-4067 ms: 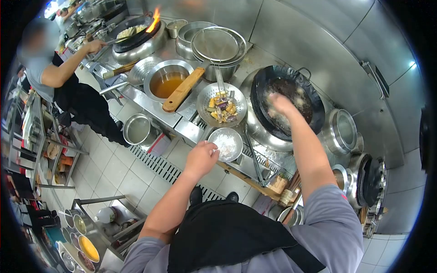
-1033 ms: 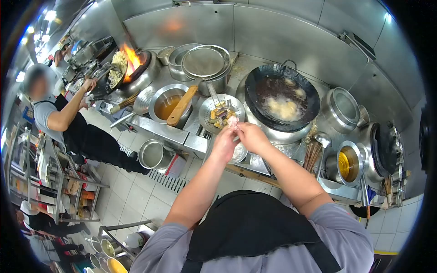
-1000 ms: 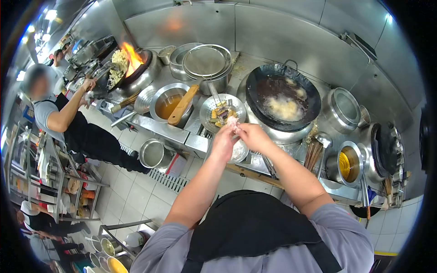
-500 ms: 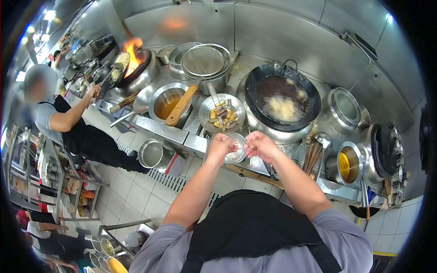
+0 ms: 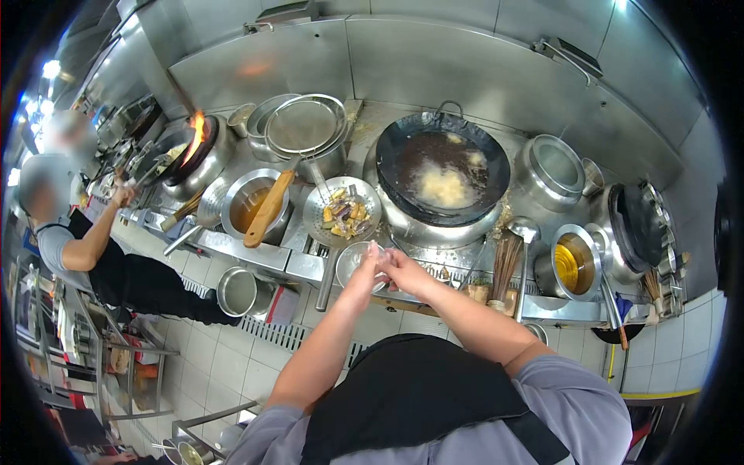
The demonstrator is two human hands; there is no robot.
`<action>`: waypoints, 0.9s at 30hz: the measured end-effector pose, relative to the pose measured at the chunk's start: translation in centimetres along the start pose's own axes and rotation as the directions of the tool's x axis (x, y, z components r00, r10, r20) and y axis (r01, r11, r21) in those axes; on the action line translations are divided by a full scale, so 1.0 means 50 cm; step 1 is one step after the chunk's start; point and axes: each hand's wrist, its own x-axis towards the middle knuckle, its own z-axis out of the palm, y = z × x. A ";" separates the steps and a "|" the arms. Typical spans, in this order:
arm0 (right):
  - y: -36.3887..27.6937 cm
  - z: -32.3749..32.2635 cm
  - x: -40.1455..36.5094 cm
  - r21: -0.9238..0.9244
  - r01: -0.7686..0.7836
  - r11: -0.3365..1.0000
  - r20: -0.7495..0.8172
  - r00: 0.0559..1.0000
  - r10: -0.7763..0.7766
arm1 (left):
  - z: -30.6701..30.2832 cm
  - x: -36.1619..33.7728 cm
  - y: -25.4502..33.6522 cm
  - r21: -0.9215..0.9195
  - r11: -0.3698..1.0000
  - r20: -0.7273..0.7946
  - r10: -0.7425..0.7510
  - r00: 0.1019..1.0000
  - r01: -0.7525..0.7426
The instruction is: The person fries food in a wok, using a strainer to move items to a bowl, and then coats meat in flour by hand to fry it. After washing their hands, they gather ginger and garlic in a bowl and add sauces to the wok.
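My left hand (image 5: 364,277) and my right hand (image 5: 404,275) meet over a small pale bowl (image 5: 348,258) at the front of the range. The fingers of both hands are drawn together; anything between them is too small to make out. Just beyond the bowl, a perforated skimmer (image 5: 373,208) holds fried eggplant pieces (image 5: 341,215). Behind my hands and to the right sits a black wok (image 5: 500,167) of dark oil, where a pale battered clump (image 5: 442,187) bubbles.
Left stand a pot of brown liquid (image 5: 234,198) with a wooden-handled tool (image 5: 269,209) across it, and stacked strainers (image 5: 306,124). To the right are a ladle (image 5: 524,229), a bamboo brush (image 5: 505,263) and an oil pot (image 5: 568,265). A co-worker (image 5: 85,248) tends a flaming wok.
My hands, apart on either side of the bowl before, are now together above it. The view has shifted rightward. The flame at the co-worker's wok is smaller.
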 end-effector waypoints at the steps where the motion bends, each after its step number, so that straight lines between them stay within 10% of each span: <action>1: 0.003 -0.005 0.011 -0.037 0.046 0.998 0.011 0.999 -0.046 | 0.013 -0.006 -0.002 -0.028 0.993 0.063 0.116 0.991 -0.115; 10: -0.091 -0.109 0.023 -0.130 -0.003 0.992 -0.045 0.999 -0.003 | 0.039 -0.069 0.078 0.246 0.924 0.086 0.279 0.957 -0.291; 15: -0.160 -0.123 0.008 0.517 -0.201 0.832 0.367 0.930 -0.004 | 0.050 -0.067 0.072 0.229 0.909 0.041 0.347 0.937 -0.347; 27: -0.150 -0.100 0.019 -0.133 0.165 0.977 0.235 0.963 -0.130 | 0.046 -0.021 0.081 0.348 0.780 0.084 0.526 0.846 -0.520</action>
